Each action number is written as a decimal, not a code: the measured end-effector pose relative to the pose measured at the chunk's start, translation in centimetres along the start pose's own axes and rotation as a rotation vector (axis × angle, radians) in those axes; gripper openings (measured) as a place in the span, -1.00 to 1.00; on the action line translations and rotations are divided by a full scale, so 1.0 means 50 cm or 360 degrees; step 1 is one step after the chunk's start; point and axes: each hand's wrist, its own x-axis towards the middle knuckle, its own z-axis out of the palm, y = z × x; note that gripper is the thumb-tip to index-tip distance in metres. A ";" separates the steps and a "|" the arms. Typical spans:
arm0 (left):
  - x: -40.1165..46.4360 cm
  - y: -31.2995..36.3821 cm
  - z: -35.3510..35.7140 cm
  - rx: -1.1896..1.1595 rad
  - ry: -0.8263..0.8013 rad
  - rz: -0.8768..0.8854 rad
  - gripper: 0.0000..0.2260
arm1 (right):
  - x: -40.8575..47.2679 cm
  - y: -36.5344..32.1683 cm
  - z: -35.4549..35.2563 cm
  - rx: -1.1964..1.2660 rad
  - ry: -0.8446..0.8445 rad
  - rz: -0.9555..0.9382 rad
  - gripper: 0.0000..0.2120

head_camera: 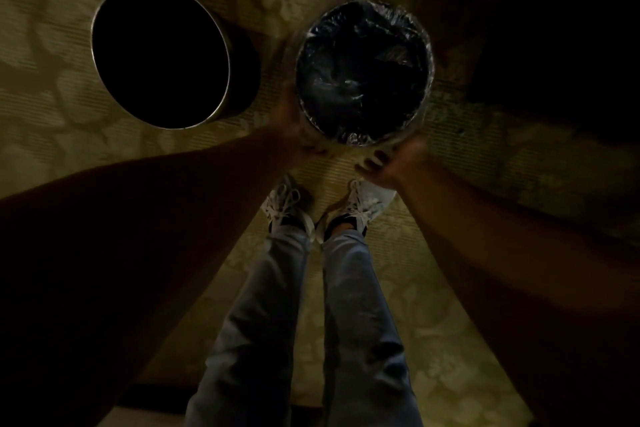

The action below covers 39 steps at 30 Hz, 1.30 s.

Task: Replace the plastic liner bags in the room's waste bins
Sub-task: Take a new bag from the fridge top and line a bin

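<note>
On the patterned carpet just beyond the person's white sneakers, two round waste bins are standing side by side. At the right, the lined bin is wearing a thin clear liner bag, its film crinkling over the rim and sagging into the dark inside. The left hand is pressing against the bin's near-left side, and the right hand is reaching at its near-right edge; the dim blur is hiding whether the fingers are curling round the plastic or merely touching it, so I cannot tell. That film is looking light, soft, slippery and easy to tear, so pinching the folded-over rim band seems wiser than pulling the loose middle. At the left, the bare bin is tilting, unlined, stiff-walled, probably light, best taken by its rim. No brand, label or writing is showing legibly.
</note>
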 end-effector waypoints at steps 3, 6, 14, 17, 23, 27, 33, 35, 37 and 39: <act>-0.035 0.011 -0.018 -0.0011 0.0217 0.0063 -0.66 | -0.055 0.017 0.010 -0.0425 0.0122 0.0110 -0.62; -0.063 0.041 -0.041 -0.0172 0.0330 -0.0020 -0.66 | -0.121 0.035 0.060 -0.0797 -0.0109 0.0090 -0.79; -0.080 0.080 -0.160 -0.0454 0.0484 0.0008 -0.73 | -0.207 0.073 0.307 -0.1257 -0.0368 -0.0141 -0.89; -0.055 0.063 -0.217 -0.0626 0.0484 -0.0031 -0.54 | -0.195 0.111 0.369 -0.1512 -0.0356 -0.0231 -0.89; 0.020 0.036 -0.301 -0.0755 0.0469 -0.0055 -0.55 | -0.129 0.184 0.429 -0.1982 -0.0192 -0.0435 -0.84; 0.065 0.032 -0.344 -0.0587 0.0400 -0.0014 -0.66 | -0.071 0.213 0.446 -0.2076 -0.0195 -0.0491 -0.79; 0.073 0.041 -0.374 -0.0449 0.0319 0.0047 -0.77 | -0.040 0.229 0.440 -0.2097 -0.0201 -0.0618 -0.63; 0.041 0.030 -0.382 -0.0388 0.0340 0.0115 -0.75 | -0.068 0.220 0.437 -0.2069 -0.0234 -0.0748 -0.30; -0.008 0.017 -0.389 -0.0309 0.0355 0.0161 -0.80 | -0.121 0.206 0.430 -0.2120 -0.0262 -0.0850 -0.22; -0.083 0.016 -0.389 -0.0220 0.0432 0.0179 -0.83 | -0.189 0.186 0.422 -0.2205 -0.0261 -0.1023 -0.26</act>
